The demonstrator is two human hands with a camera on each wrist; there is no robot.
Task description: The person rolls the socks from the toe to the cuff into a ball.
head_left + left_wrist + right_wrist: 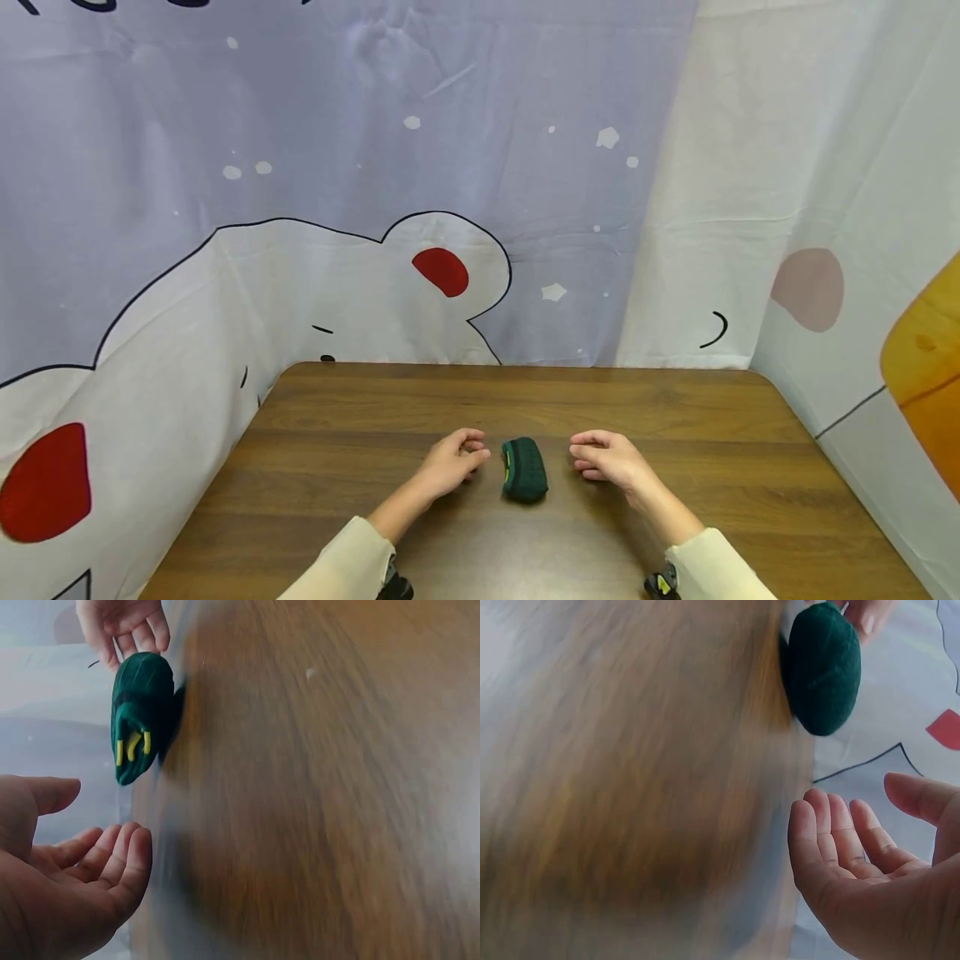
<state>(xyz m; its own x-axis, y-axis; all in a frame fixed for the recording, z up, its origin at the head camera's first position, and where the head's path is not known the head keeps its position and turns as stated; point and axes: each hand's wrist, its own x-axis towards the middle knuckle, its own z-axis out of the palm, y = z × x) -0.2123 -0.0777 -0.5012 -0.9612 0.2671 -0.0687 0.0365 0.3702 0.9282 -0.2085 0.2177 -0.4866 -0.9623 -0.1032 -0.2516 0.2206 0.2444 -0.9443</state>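
A dark green fabric bundle (525, 470), rounded and soft-looking, lies on the wooden table between the two hands. Yellow marks show on its left end, where the left wrist view reveals a folded opening in the bundle (139, 705). Just left of it, my left hand (450, 461) hovers apart from the fabric, fingers loosely bent and holding nothing. On the other side my right hand (611, 460) is likewise apart from it, with relaxed fingers. The right wrist view shows the smooth, rounded right end of the bundle (825, 671). Its exact kind cannot be told.
The brown wooden table (360, 408) has rounded far corners. Cloth curtains (337, 142) with printed cartoon shapes hang behind it and along both sides. Both wrists wear dark straps below pale sleeves (348, 558).
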